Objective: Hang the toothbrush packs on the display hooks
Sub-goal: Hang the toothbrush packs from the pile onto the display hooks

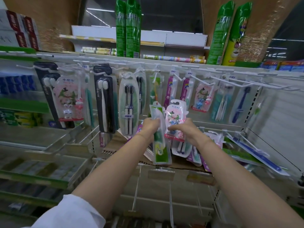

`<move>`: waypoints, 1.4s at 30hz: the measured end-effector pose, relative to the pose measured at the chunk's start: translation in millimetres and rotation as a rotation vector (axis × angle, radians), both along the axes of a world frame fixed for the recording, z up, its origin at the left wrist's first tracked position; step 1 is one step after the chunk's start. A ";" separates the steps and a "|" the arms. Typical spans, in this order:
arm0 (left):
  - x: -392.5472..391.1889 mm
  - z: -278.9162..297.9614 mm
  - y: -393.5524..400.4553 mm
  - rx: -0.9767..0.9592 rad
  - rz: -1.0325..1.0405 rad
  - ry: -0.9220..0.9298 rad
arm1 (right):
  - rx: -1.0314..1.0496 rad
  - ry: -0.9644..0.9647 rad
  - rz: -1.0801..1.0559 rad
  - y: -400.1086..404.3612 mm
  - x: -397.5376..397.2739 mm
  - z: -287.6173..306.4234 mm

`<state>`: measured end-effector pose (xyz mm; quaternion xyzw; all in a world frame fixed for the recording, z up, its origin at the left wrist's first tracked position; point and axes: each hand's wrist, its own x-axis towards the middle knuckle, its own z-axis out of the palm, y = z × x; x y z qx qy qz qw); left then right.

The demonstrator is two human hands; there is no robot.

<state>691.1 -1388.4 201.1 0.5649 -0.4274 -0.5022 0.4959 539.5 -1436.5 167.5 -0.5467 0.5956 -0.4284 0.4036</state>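
Up at twelve o'clock, two tall green packs (128,28) stand side by side on the top shelf (164,62), with another green pack (219,33) and a green-and-yellow one (236,35) at about one o'clock. Small rolls (172,58) lie in a row between them — too blurred to read. At ten o'clock sit red-and-white boxes (24,30). Blue boxes (16,84) and green ones (19,117) fill the shelves at nine o'clock. A flattened cardboard sheet (115,143) lies on the middle shelf.

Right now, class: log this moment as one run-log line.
left hand: holds green pack | right hand: holds pink pack | hooks: neither hung yet
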 end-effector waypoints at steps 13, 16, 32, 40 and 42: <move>52.6 34.6 15.2 -0.063 -0.077 0.020 | -0.310 0.106 0.073 76.2 60.6 72.1; 67.6 41.5 24.4 -0.073 -0.078 0.012 | -0.307 0.134 0.074 74.9 68.5 73.8; 122.4 45.9 74.1 -0.351 -0.207 0.170 | -0.168 0.395 -0.099 87.3 118.1 70.0; 130.0 55.6 80.5 -0.349 -0.107 0.039 | -0.177 0.387 -0.073 103.1 127.8 69.2; 129.3 56.6 79.7 -0.335 -0.102 0.009 | -0.177 0.382 -0.061 107.4 126.1 68.4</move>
